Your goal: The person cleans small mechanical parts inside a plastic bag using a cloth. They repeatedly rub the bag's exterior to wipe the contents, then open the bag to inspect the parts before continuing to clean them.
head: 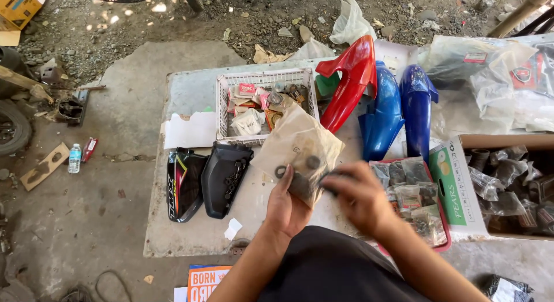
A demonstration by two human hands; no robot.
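- Over the middle of the table (190,94), we hold a clear plastic bag (297,146) up in front of us with both hands.
- Our left hand (287,207) grips the bag's lower edge from below, fingers closed on the plastic.
- Our right hand (359,195) is at the bag's lower right corner, fingers curled against it; it is blurred, so we cannot tell how firmly it grips.
- We see dark rings (281,171) and small round parts inside the bag, near its bottom.
- Behind the bag stands a white basket (222,105) filled with small packets and metal bits.
- Left of our left hand lie two black side covers (226,178), one with coloured striping, side by side on the table.
- A white sheet (190,131) lies just left of the basket.
- Right of the basket, a red fender (352,77) leans against two blue fenders (398,108), all three close together.
- Under our right hand sits a red tray (441,244) of small bagged parts.
- At the far right, a cardboard box (461,186) holds more bagged dark parts, and clear plastic wrappings (490,77) are piled beyond it.
- On the ground to the left we see a water bottle (74,157), a tyre (14,126) and scraps of cardboard.
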